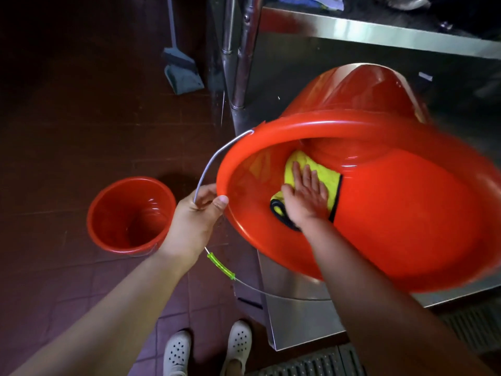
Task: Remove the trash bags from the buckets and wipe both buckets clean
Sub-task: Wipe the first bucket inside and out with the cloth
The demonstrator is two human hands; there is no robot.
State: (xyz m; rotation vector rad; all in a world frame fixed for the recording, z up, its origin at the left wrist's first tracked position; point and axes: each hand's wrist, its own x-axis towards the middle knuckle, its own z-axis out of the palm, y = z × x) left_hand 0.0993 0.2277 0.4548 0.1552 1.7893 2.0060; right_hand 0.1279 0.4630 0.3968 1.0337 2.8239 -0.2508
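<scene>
Red tilted bucket was mid-wipe: right hand spread flat on yellow cloth, left hand pinching its rim; lower-left bucket probably next.

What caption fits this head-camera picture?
Left hand grips tilted red bucket's rim; right hand presses yellow cloth inside.

Dim scene, dark corners, wide-angle edge warp, slight motion blur.
</scene>
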